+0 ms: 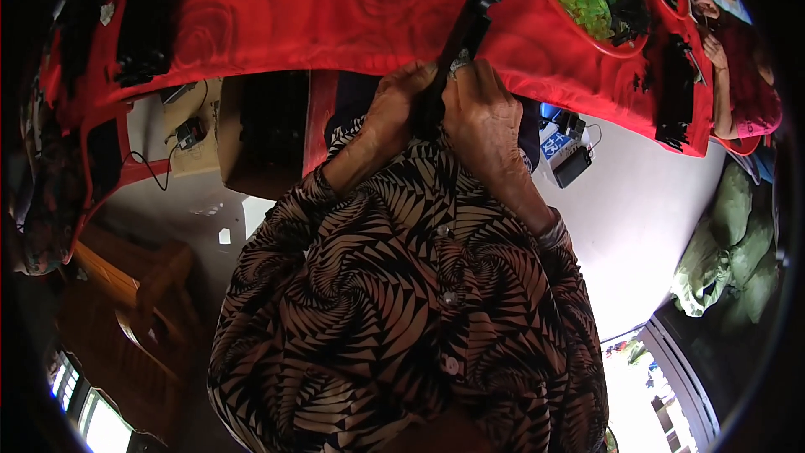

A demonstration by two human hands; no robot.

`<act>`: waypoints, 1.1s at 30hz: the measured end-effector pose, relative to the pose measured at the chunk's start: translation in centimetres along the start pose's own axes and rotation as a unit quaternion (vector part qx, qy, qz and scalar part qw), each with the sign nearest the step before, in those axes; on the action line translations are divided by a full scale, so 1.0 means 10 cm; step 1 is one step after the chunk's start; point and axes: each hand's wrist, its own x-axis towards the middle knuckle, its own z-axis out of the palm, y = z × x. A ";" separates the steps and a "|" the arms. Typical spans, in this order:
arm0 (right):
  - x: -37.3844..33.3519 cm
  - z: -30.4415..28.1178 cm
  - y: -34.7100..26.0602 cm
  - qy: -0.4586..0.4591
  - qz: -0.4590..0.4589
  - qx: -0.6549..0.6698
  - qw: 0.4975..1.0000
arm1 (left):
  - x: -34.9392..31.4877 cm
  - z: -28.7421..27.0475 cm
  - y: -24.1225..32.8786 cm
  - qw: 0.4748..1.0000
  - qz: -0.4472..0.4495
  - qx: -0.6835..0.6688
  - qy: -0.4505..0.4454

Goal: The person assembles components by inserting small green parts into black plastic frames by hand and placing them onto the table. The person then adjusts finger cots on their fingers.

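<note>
Close in front of my chest, both hands grip a long black plastic part (472,25) with a hooked, notched far end. It tilts up and away over the near edge of the red table. My left hand (390,113) pinches its left side, fingertips pressed to it. Along its right side, my right hand (485,113) is closed with bent fingers, and something small and shiny shows at the index finger. The lower end of the part is dark and hard to make out between my hands.
A red rose-patterned cloth (251,8) covers the table. Black parts lie in piles at left (151,21) and right (675,88). A red basin (616,50) holds green and black pieces. Below stands a cardboard box (251,186). Another person's hand (714,52) is at far right.
</note>
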 end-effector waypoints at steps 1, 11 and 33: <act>-0.01 0.00 0.01 0.006 -0.001 -0.001 1.000 | 0.00 0.02 0.01 0.999 -0.004 -0.002 0.037; -0.20 -0.10 0.09 0.151 0.008 0.128 0.980 | -0.16 0.12 0.21 0.999 -0.023 0.011 -0.047; 0.08 -0.41 0.36 -0.285 -0.061 0.172 0.941 | -0.37 0.01 0.67 0.634 0.247 0.688 -0.253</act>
